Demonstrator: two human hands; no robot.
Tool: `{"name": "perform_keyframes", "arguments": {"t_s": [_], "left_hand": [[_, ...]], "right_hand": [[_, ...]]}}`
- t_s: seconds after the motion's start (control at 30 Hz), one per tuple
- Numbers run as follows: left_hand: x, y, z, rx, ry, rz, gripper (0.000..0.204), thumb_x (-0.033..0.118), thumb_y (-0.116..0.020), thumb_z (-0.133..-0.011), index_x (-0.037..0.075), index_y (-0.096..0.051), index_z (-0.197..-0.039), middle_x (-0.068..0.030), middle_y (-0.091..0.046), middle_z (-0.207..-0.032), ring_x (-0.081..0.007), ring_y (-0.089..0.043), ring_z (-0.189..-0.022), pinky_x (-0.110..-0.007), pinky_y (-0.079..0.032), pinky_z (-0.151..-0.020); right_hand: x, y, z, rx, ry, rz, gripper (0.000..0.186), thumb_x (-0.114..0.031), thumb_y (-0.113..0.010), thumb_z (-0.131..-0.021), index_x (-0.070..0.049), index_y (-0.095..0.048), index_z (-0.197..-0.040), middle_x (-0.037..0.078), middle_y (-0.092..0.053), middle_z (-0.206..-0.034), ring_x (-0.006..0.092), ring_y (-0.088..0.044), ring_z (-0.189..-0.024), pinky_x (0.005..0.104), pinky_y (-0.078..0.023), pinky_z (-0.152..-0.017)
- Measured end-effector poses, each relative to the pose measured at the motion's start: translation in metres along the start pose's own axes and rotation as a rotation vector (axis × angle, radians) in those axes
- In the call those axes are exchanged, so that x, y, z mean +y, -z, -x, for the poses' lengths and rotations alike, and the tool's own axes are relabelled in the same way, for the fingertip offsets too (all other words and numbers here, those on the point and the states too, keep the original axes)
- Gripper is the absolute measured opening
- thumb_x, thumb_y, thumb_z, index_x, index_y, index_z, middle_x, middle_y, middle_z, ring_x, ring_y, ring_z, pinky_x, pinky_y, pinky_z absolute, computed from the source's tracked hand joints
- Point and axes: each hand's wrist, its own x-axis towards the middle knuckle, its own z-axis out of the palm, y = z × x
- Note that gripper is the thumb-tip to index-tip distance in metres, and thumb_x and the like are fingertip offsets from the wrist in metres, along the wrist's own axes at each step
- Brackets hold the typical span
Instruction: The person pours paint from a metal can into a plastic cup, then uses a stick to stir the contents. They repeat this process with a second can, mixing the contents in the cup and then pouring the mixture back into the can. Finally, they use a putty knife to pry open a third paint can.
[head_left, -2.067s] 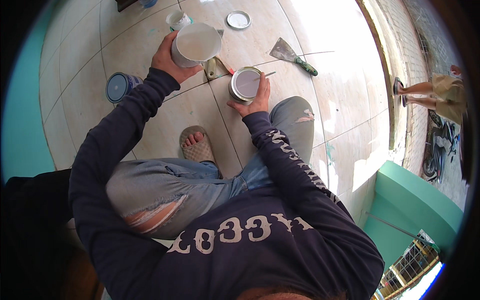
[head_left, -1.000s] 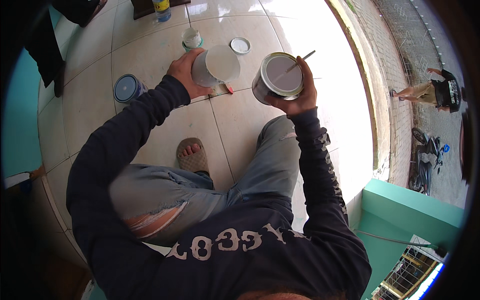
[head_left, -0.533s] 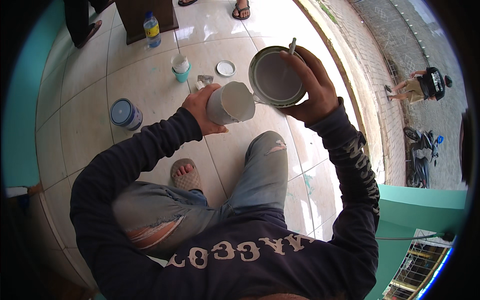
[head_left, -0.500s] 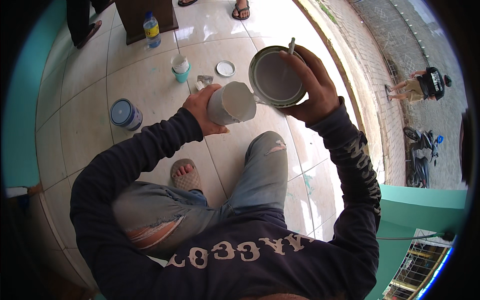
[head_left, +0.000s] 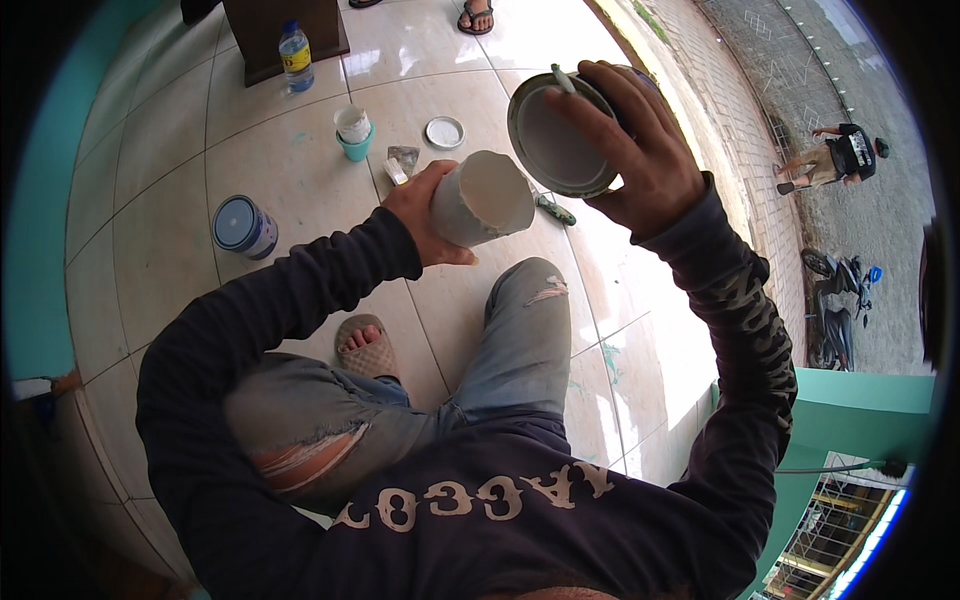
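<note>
A pale grey plastic cup (head_left: 480,200) with a rough-cut rim is held by my left hand (head_left: 420,205), its fingers wrapped round the side and its mouth tipped to the right. My right hand (head_left: 645,160) grips an open paint can (head_left: 560,135) by its side, tilted so that the whitish inside shows. A short pale stick (head_left: 562,80) pokes up at the can's rim beside my right fingers; I cannot tell whether they pinch it. The can's mouth is close to the cup's, to its upper right, with a small gap between them.
On the tiled floor stand a closed blue-lidded can (head_left: 238,228), a teal cup (head_left: 355,145) with a white cup inside, a round lid (head_left: 445,132), a brush (head_left: 397,170), a green-smeared object (head_left: 555,208) and a water bottle (head_left: 296,58). Another person's sandaled foot (head_left: 476,16) is beyond.
My right hand has moved the can up and to the right, away from the cup. The cup has shifted slightly right. The green-smeared object on the floor now shows between them.
</note>
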Motion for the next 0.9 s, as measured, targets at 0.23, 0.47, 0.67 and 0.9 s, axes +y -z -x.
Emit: {"name": "perform_keyframes", "arguments": {"t_s": [0.23, 0.47, 0.67, 0.9], "left_hand": [[0.007, -0.005, -0.002, -0.056, 0.054, 0.066, 0.098, 0.031, -0.094, -0.051, 0.012, -0.042, -0.131, -0.0104, -0.061, -0.119, -0.0268, -0.061, -0.111, -0.038, -0.049, -0.095], [0.008, -0.008, -0.006, -0.060, 0.015, 0.112, 0.100, 0.031, -0.095, -0.051, 0.010, -0.040, -0.132, -0.0113, -0.060, -0.120, -0.0259, -0.060, -0.111, -0.038, -0.049, -0.096], [0.006, -0.008, -0.006, -0.077, 0.024, 0.117, 0.102, 0.031, -0.095, -0.051, 0.010, -0.039, -0.132, -0.0112, -0.059, -0.122, -0.0258, -0.059, -0.113, -0.037, -0.048, -0.098], [0.005, -0.006, -0.005, -0.085, 0.045, 0.146, 0.106, 0.034, -0.096, -0.050, 0.009, -0.038, -0.135, -0.0112, -0.057, -0.125, -0.0251, -0.057, -0.116, -0.037, -0.046, -0.100]], "right_hand": [[-0.003, 0.008, -0.006, -0.014, 0.039, 0.017, 0.086, -0.016, -0.091, -0.055, -0.014, -0.055, -0.133, 0.021, -0.054, -0.130, 0.0396, -0.056, -0.118, 0.0481, -0.050, -0.098], [-0.007, 0.017, -0.011, -0.025, 0.066, 0.034, 0.083, -0.018, -0.090, -0.056, -0.014, -0.057, -0.131, 0.021, -0.055, -0.129, 0.0392, -0.056, -0.118, 0.0496, -0.048, -0.100], [-0.008, 0.020, -0.014, -0.008, 0.078, 0.040, 0.082, -0.019, -0.090, -0.057, -0.014, -0.057, -0.131, 0.021, -0.055, -0.128, 0.0396, -0.057, -0.117, 0.0493, -0.049, -0.099], [-0.011, 0.019, -0.013, -0.004, 0.075, 0.047, 0.081, -0.020, -0.090, -0.058, -0.014, -0.056, -0.131, 0.022, -0.056, -0.128, 0.0403, -0.056, -0.117, 0.0489, -0.049, -0.099]]}}
